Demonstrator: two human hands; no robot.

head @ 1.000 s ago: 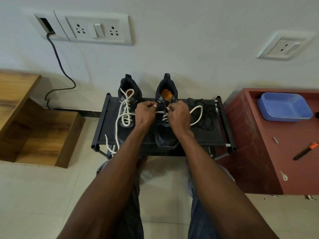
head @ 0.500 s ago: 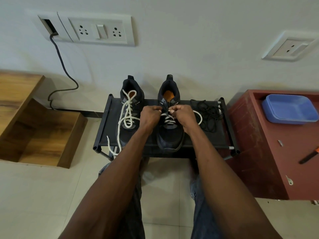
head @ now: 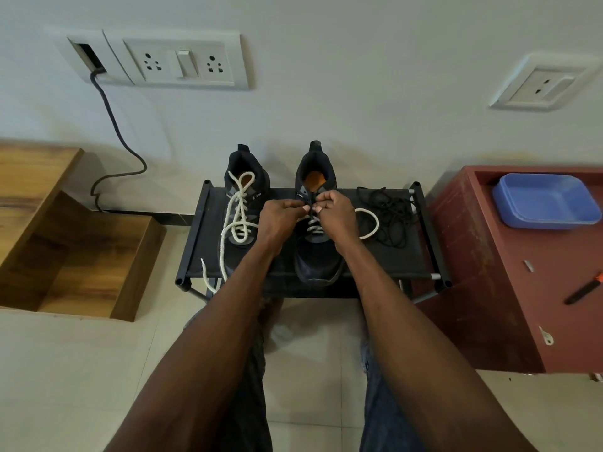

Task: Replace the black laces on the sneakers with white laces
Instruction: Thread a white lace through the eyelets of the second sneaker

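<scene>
— Where are the hands?

— Both are over the right shoe (head: 318, 256), near its tongue. The left hand (head: 280, 220) has its fingers curled, thumb and fingertips pinching the white lace (head: 368, 223) at an upper eyelet. The right hand (head: 336, 214) is curled the same way, pinching that lace just beside the left fingertips; the two sets of fingertips nearly touch.

— And the rest of that lace?

— Crossings of it lie on the shoe just below the fingers, toward the toe. A loose loop trails out to the right of the right hand, lying on the rack (head: 195, 236).

— The other shoe?

— The left shoe (head: 243, 207) stands just left of the left hand, already threaded with its own lace (head: 225, 243), whose ends hang off the rack's front edge.

— The black laces (head: 390, 216)?

— A tangled heap on the rack, right of the right hand, beside the white loop.

— Anything else around?

— Further right, a red cabinet (head: 489, 272) holding a blue tray (head: 545, 200) and a small tool (head: 584, 288) with an orange end. Far left, wooden steps (head: 81, 256). On the wall behind, sockets (head: 182, 63) and a dark cable (head: 111, 125).
</scene>
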